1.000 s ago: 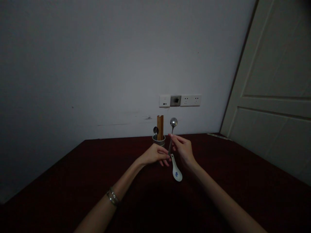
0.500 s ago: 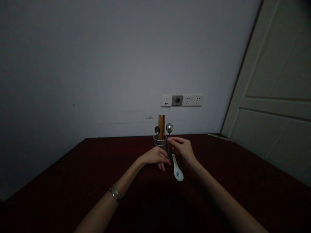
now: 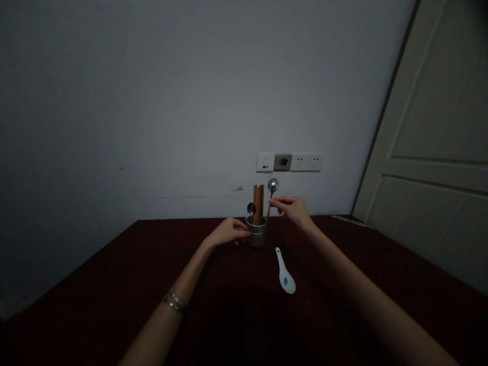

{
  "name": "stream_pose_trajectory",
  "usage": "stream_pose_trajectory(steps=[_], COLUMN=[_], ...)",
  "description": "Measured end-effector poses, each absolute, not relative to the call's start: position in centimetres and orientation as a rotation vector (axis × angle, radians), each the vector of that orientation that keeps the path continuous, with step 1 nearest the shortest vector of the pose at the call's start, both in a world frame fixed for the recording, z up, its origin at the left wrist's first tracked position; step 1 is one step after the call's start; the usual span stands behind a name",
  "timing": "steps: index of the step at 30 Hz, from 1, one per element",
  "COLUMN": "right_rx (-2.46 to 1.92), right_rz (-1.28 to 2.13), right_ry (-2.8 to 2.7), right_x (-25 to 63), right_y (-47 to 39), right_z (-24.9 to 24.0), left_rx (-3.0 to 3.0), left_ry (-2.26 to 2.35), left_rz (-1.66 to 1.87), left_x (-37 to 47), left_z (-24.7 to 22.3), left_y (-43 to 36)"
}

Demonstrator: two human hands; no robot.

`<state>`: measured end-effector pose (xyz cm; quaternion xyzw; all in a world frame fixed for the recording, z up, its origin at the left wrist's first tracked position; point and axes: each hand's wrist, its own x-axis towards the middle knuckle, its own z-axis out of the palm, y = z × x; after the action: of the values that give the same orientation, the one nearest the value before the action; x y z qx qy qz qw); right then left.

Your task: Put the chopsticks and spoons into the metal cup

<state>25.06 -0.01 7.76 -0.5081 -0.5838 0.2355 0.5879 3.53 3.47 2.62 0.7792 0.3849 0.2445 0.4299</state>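
My right hand (image 3: 294,209) pinches a metal spoon (image 3: 273,185) by its handle, bowl up, beside the right rim of a grey metal utensil holder (image 3: 256,239). Whether the handle's lower end is behind or inside the rim I cannot tell. In the holder stand several wooden chopsticks (image 3: 258,203) and another metal spoon (image 3: 251,208) with its bowl up. At the holder's left side, my left hand (image 3: 229,232) is open with fingers loosely bent, the fingertips at or against its wall. A white ceramic spoon (image 3: 285,279) with a blue mark lies on the table in front.
The dark red table (image 3: 213,315) ends at a grey wall (image 3: 152,127). White sockets (image 3: 306,162) and a grey wall plate (image 3: 282,162) are set in the wall above the holder. A pale panelled door (image 3: 430,193) stands on the right. A flat strip (image 3: 353,221) lies along the table's back right edge.
My right hand has raised the metal spoon and moved it toward the holder's rim. My left hand has let go of the spoon's handle end and moved left to the holder's side.
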Motion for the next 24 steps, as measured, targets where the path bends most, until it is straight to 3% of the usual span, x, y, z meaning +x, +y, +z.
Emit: stream_pose_trajectory(steps=[5, 12, 24], right_rx=[-1.214, -1.26, -1.331], right_rz=[0.457, 0.427, 0.442], right_ry=[-1.322, -1.314, -1.452], right_x=[25.5, 25.0, 24.9], right_y=[3.1, 6.7, 9.2], right_z=[9.2, 7.1, 2.1], left_rx=[1.91, 1.755, 1.735], left_ry=[1.215, 1.061, 0.847], left_rz=[1.063, 1.186, 1.249], left_x=[2.7, 5.8, 9.6], left_z=[-0.4, -5.3, -5.9], left_y=[6.4, 8.8, 8.7])
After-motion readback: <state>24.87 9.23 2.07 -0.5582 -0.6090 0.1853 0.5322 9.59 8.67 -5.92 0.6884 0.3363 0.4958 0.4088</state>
